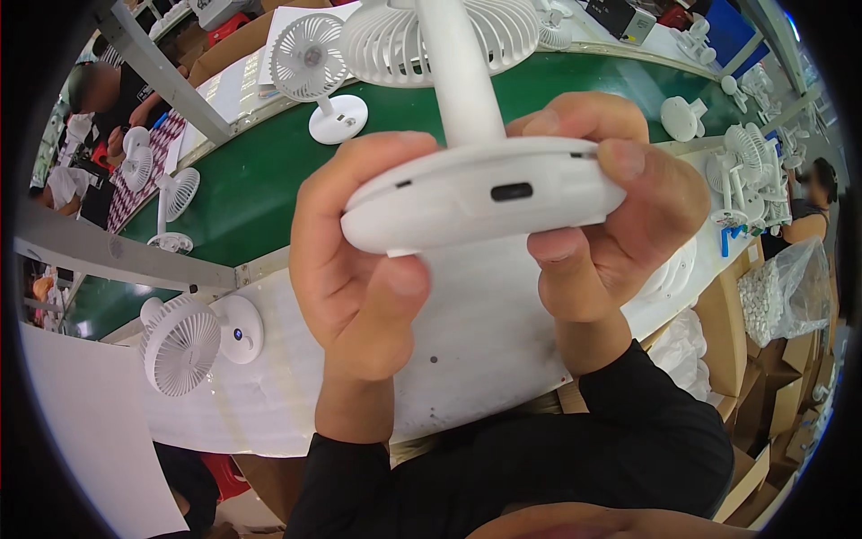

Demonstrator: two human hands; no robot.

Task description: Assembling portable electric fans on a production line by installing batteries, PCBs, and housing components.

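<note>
Your left hand and right hand were curled closed around opposite edges of the base of the fan, above the table, equally near, its stem apparently pointing away from you.

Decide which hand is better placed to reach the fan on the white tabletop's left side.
Likely the left hand: it is nearer that fan, though it and the right hand both grip another fan's base.
</note>
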